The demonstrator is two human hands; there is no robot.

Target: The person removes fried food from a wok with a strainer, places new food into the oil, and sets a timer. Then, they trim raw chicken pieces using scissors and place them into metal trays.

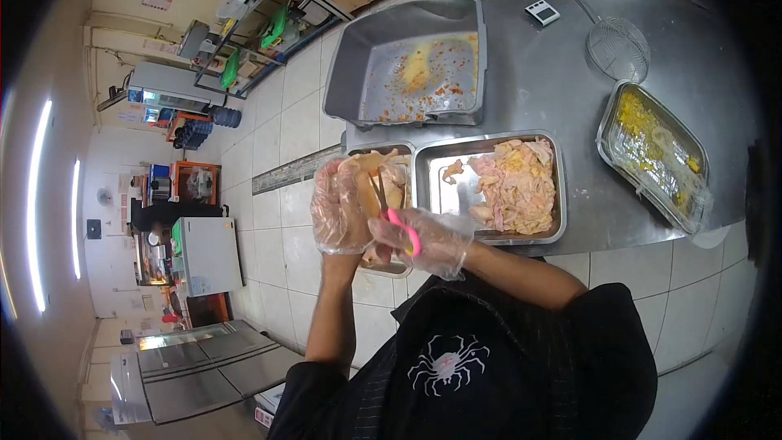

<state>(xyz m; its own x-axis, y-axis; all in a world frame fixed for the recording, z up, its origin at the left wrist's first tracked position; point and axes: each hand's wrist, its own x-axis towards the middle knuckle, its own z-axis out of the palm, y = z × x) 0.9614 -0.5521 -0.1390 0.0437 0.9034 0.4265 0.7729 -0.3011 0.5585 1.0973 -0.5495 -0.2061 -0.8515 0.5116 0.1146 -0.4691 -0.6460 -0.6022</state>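
My left hand (336,210), in a clear plastic glove, has its fingers closed around a pale piece of raw chicken (365,187). In my gloved right hand (423,238) is a pair of scissors (389,218) with pink handles, its blades pointing up against the chicken piece. Both hands are over a metal tray (389,272) with raw chicken in it, which they partly hide. Just right of it, a second metal tray (562,195) holds a heap of raw skin and trimmings (517,187), with a small scrap (453,170) lying apart.
Behind the trays stands a grey tub (342,73) with orange bits and yellowish liquid. Further right on the steel table (529,81) are a wire strainer (617,47), a small digital device (542,12) and a plastic-covered tray (692,140) with yellow food. Shelves and a white freezer (212,253) stand beyond.
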